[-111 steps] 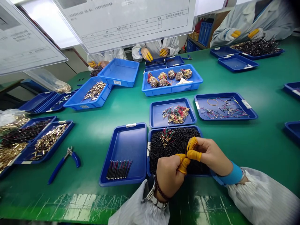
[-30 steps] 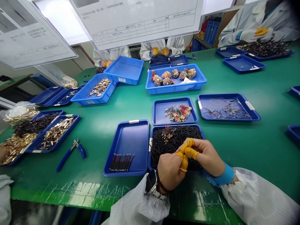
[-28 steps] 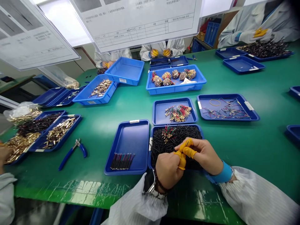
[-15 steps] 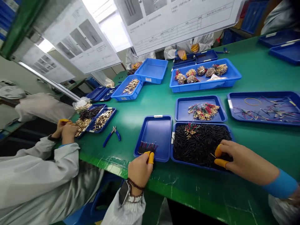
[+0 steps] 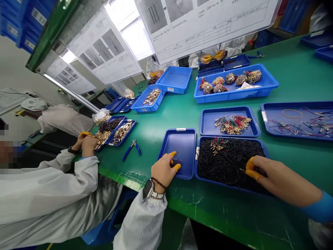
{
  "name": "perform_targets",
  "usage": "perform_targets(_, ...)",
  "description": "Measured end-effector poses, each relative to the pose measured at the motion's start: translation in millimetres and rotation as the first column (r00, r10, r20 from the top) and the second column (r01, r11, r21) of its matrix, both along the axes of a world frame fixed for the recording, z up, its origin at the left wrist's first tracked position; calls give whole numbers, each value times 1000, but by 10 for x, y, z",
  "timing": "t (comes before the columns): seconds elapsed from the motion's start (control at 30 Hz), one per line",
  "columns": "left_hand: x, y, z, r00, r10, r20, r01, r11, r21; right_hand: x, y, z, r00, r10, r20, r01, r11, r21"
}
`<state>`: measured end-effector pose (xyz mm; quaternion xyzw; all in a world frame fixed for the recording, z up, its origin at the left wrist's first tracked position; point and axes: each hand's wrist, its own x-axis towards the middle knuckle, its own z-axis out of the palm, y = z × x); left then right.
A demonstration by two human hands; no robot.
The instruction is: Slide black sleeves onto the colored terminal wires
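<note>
My left hand [image 5: 164, 171], in yellow finger cots, reaches over the near end of a small blue tray [image 5: 182, 139]. Its thumb and forefinger are apart, around a row of dark-sleeved wires [image 5: 178, 161] that it mostly covers. Over a tray heaped with short black sleeves [image 5: 221, 159], my right hand [image 5: 262, 170] is closed, thumb and forefinger pinching a thin wire with a gold tip [image 5: 242, 170]. The rest of this wire is hidden by the fingers. A small bunch of red and green wires with gold ends [image 5: 218, 144] lies on the sleeves.
Behind stands a tray of gold-ended wires [image 5: 232, 123]; a tray of loose wires [image 5: 299, 126] lies right. Cutting pliers [image 5: 132, 150] rest left. Farther back are a blue bin with wire bundles [image 5: 234, 93] and a co-worker's hands [image 5: 87, 142] at left. Instruction sheets [image 5: 208, 31] hang above.
My left thumb and forefinger have spread apart and moved forward over the row of wires. My right hand still pinches above the black sleeves. The whole view has shifted slightly.
</note>
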<state>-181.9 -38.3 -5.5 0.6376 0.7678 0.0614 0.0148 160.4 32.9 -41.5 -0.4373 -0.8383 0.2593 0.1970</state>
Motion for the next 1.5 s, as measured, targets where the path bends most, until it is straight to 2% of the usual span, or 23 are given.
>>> perform_targets(0.1, -3, 52, -74, 999, -35, 35, 34, 999, 41, -27, 10, 75, 998, 42, 45, -38, 996, -77)
perform_targets(0.3, -120, 39, -194, 994, -29, 105, 17, 993, 116, -82, 35, 147, 996, -40, -83, 35, 998, -54)
perform_targets(0.37, -134, 26, -192, 994, -18, 106, 2, 990, 141, -96, 36, 158, 993, -41, -106, 37, 999, -35)
perform_targets(0.43, -53, 30, -137, 992, -24, 121, -1, 979, 205, -114, 31, 179, 991, -7, -131, 9, 1000, 10)
perform_targets(0.5, 170, 60, -38, 985, -82, 154, 35, 958, 283, -140, 25, 204, 986, 47, -158, -36, 997, 69)
perform_targets(0.57, 525, 118, 75, 961, -209, 183, 150, 945, 291, -168, 22, 223, 979, 96, -179, -74, 989, 127)
perform_targets(0.67, 1125, 245, 199, 880, -454, 140, 433, 888, 155, -194, 40, 224, 971, 136, -197, -96, 975, 200)
perform_targets(0.7, 1288, 291, 222, 860, -496, 115, 486, 867, 105, -194, 51, 220, 968, 142, -207, -96, 972, 214)
perform_targets(0.77, 1507, 376, 242, 851, -514, 111, 513, 858, 42, -181, 79, 216, 959, 143, -246, -84, 968, 237)
perform_targets(0.83, 1579, 446, 231, 847, -489, 206, 492, 869, 39, -154, 100, 228, 946, 143, -292, -59, 959, 278)
perform_targets(0.9, 1551, 501, 202, 769, -451, 454, 494, 869, 28, -128, 106, 256, 935, 152, -322, -35, 939, 341)
perform_targets(0.97, 1495, 539, 166, 575, -302, 761, 512, 858, -47, -110, 92, 290, 926, 167, -338, -18, 915, 402)
perform_targets(1.03, 1460, 556, 134, 363, -57, 930, 506, 850, -145, -100, 69, 314, 918, 160, -363, 11, 905, 425)
perform_targets(1.07, 1457, 557, 122, 290, 39, 956, 478, 860, -180, -96, 59, 320, 910, 125, -396, 53, 911, 409)
perform_targets(1.13, 1471, 545, 104, 216, 124, 969, 387, 900, -201, -91, 48, 320, 861, -21, -508, 187, 942, 279)
perform_targets(1.2, 1497, 523, 92, 189, 136, 972, 320, 928, -192, -94, 51, 314, 764, -200, -613, 274, 961, 27)
perform_targets(1.27, 1519, 499, 80, 169, 141, 975, 304, 934, -188, -116, 57, 318, 691, -321, -648, 222, 947, -232)
perform_targets(1.37, 1541, 467, 62, 169, 122, 978, 318, 933, -171, -188, 46, 350, 668, -384, -638, 86, 891, -446)
perform_targets(1.43, 1553, 453, 57, 210, 67, 975, 326, 936, -134, -239, 23, 369, 670, -396, -628, 57, 870, -489)
perform_targets(1.5, 1560, 444, 57, 285, -50, 957, 346, 937, -54, -255, 7, 357, 682, -387, -620, 66, 877, -475)
